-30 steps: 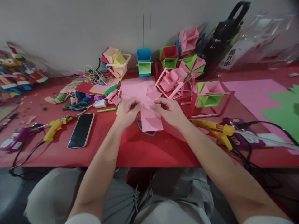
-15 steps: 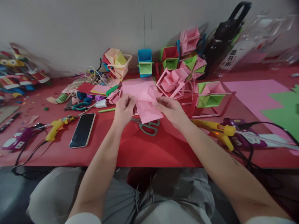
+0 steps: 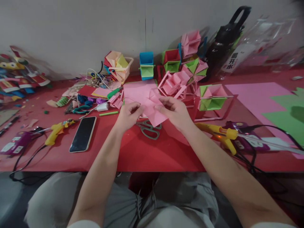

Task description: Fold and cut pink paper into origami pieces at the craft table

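A small piece of pink paper (image 3: 155, 114) with fold lines is held up between my two hands. My left hand (image 3: 129, 115) pinches its left edge between thumb and fingers. At the opposite edge, my right hand (image 3: 174, 111) grips it the same way, thumb on the near face. Beneath the paper lie grey-handled scissors (image 3: 150, 129), their blades mostly hidden. Behind it a larger pink sheet (image 3: 136, 88) rests on the red table (image 3: 161, 155).
Folded paper wheels (image 3: 172, 84) stand at the back, with a pink-and-green one (image 3: 212, 96) to the right. A phone (image 3: 83, 134) and a yellow glue gun (image 3: 55, 133) lie left. Another glue gun (image 3: 220, 133) is by my right forearm. Bottles (image 3: 219, 41) stand back right.
The pink paper has turned and shifted slightly to the right. My left hand has moved a little right along it; my right hand keeps its grip. The view has tilted slightly.
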`<state>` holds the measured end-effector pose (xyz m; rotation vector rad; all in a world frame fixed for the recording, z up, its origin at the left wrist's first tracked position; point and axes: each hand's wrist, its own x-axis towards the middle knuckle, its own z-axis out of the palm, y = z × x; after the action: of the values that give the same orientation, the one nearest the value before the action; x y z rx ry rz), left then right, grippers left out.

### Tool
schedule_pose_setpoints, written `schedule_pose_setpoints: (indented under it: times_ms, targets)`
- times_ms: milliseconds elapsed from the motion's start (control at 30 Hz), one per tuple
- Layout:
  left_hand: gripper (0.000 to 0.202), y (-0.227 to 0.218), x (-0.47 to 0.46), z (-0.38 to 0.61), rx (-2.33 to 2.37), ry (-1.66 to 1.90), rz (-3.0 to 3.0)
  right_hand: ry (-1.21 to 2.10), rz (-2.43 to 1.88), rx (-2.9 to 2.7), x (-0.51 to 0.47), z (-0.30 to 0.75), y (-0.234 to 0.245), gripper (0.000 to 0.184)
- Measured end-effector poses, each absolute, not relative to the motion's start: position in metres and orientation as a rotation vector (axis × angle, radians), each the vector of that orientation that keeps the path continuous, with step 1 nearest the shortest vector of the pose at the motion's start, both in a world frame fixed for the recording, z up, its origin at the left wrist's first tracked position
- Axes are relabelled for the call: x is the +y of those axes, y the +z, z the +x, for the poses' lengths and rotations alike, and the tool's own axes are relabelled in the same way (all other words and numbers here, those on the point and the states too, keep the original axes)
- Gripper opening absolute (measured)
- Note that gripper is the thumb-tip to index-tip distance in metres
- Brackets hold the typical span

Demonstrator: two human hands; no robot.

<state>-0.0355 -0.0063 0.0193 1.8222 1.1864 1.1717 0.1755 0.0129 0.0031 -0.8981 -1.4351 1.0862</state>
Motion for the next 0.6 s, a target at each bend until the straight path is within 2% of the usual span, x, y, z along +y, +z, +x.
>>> schedule_pose_setpoints:
  times_ms: [100, 267, 467, 600]
  targets:
    - [0.046, 0.0198, -0.005, -0.0371, 1.172, 1.223, 1.824, 1.097, -0.899, -1.411, 0.0116, 0.175, 0.0051, 0.046]
    - [0.046, 0.018, -0.0028, -0.039, 1.167, 1.24, 1.798, 1.143, -0.915, -1.384, 0.0108, 0.1746, 0.0067, 0.041]
    - [0.044, 0.0185, -0.005, -0.0381, 1.2, 1.215, 1.854, 1.193, -0.833, -1.507, 0.0108, 0.1751, 0.006, 0.046]
    - [0.042, 0.0187, -0.0073, -0.0366, 1.198, 1.14, 1.911, 1.12, -0.849, -1.691, 0.0081, 0.1773, 0.0109, 0.039]
